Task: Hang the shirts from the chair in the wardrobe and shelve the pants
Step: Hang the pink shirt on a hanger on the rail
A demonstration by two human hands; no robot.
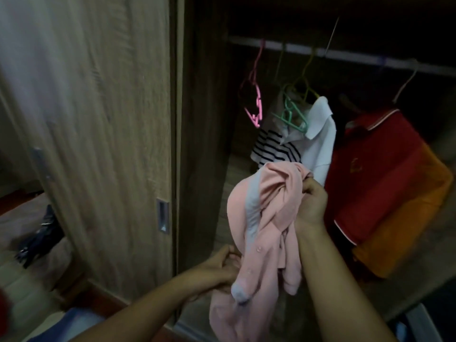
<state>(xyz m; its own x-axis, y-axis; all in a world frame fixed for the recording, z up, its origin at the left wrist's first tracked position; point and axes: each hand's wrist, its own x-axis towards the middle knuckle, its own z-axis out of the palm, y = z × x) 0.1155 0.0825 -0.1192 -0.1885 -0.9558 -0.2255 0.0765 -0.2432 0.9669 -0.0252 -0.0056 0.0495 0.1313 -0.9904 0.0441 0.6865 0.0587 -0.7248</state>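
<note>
A pink button shirt (pixel 266 218) with a pale grey collar hangs bunched in front of the open wardrobe. My right hand (pixel 312 203) grips its upper part, fingers curled into the fabric. My left hand (pixel 222 267) holds the shirt lower down near its button edge. Behind it, the wardrobe rail (pixel 345 56) carries an empty pink hanger (pixel 255 102), a green hanger (pixel 291 114), a white collared shirt (pixel 320 141) with a striped garment (pixel 274 146) beside it, and a red and orange shirt (pixel 385 188) at the right.
The wooden sliding door (pixel 98 144) with a metal recessed handle (pixel 162 215) stands at the left. A dark garment (pixel 39 238) lies on a surface at the far left. The wardrobe floor (pixel 237 178) shows below the hanging clothes.
</note>
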